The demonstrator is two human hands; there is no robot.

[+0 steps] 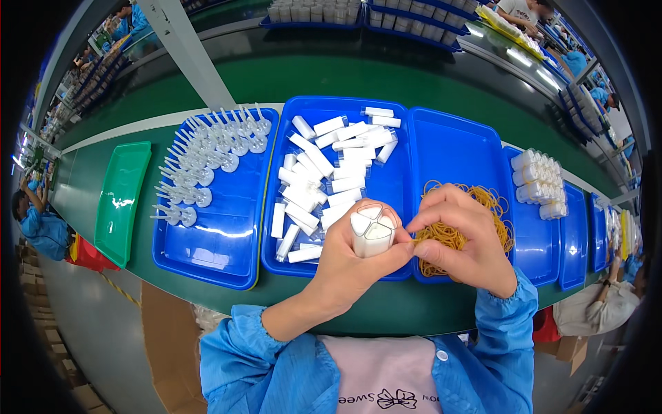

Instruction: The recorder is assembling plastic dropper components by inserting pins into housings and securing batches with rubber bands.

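Note:
My left hand [345, 259] is wrapped round an upright bundle of white tubes [374, 238], whose rounded wedge-shaped ends face up. Against the bundle's right side, my right hand [462, 238] has its thumb and forefinger pinched together, close to the left thumb's tip. Anything between those fingertips is too small to make out. Beneath the right hand lies a heap of tan rubber bands [500, 207] in a blue tray [455, 152]. Loose white tubes with clear ends [314, 162] fill much of the middle blue tray [331, 105], just beyond my left hand.
Clear stemmed pieces with round bases [207, 155] stand in the left blue tray [207, 259], beside a green tray [123, 200]. Bundled white tubes [538, 183] sit on blue trays at the right. Behind runs a green conveyor belt [296, 65]; other people work farther off.

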